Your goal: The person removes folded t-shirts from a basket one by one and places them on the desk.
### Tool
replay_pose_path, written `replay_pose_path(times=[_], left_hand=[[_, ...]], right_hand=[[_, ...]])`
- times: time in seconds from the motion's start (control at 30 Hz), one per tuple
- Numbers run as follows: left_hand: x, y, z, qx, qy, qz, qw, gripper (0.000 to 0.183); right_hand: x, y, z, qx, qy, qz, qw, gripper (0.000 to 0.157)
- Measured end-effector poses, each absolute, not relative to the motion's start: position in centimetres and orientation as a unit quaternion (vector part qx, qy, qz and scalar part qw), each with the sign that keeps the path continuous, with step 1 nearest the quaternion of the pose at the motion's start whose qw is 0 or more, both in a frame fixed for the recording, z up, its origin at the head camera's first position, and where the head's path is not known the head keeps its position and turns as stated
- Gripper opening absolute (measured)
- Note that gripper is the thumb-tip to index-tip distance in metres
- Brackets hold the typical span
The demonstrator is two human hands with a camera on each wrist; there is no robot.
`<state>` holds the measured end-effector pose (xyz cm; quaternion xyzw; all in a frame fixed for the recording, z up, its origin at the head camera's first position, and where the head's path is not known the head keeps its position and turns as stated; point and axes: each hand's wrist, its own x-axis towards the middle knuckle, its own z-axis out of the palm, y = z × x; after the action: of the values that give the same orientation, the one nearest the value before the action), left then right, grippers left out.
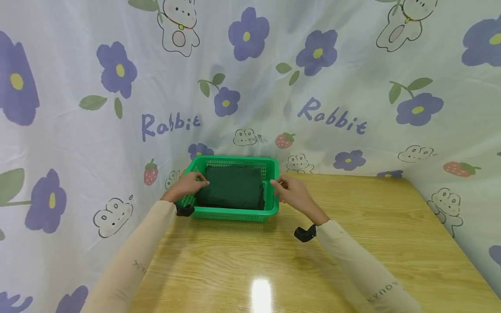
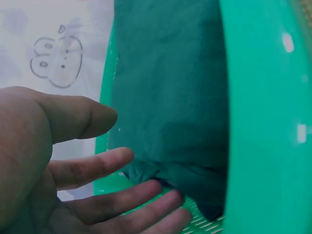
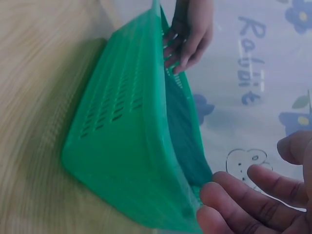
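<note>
A folded dark green cloth (image 1: 234, 187) lies flat inside a green plastic basket (image 1: 235, 213) with perforated sides. Over the basket's left end, my left hand (image 1: 189, 184) has its fingers extended and spread beside the cloth's edge, as the left wrist view shows, holding nothing. My right hand (image 1: 292, 191) is at the basket's right rim, its fingertips close to that rim and slightly bent, with nothing between thumb and fingers. In the right wrist view the cloth (image 3: 183, 126) shows below the rim, with the left hand (image 3: 192, 36) over the far end.
The basket stands on a wooden table (image 1: 219, 256) near its back edge. Behind and to the left hangs a white curtain (image 1: 250, 78) printed with flowers and rabbits. Each wrist carries a small black device, like this one (image 1: 305, 234) on the right.
</note>
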<state>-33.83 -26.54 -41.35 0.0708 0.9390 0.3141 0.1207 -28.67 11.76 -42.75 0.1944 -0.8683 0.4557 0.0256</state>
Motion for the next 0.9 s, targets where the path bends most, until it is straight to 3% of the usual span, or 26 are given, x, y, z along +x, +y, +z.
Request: replay_pose_path(times=[0.23,0.53,0.7,0.9], left_hand=[[-34.1,-26.8,-41.4,0.051,0.920,0.353,0.164,0.045],[-34.2,-26.8,-41.3,0.054,0.934,0.307,0.173,0.056],[-34.5,-26.8,-41.4,0.053,0.932,0.308,0.181,0.049],[-34.8,-26.9,-41.6,0.047,0.929,0.318,0.180,0.036]], right_hand=[[-29.2,9.4,-42.3,0.181,-0.869,0.461,0.006,0.031],[-30.2,6.8,-42.7,0.172,-0.870,0.460,-0.044,0.043],[-30.4,5.7,-42.9,0.161,-0.892,0.412,-0.096,0.053],[-30.6,4.2,-43.0,0.143,-0.920,0.348,-0.112,0.060]])
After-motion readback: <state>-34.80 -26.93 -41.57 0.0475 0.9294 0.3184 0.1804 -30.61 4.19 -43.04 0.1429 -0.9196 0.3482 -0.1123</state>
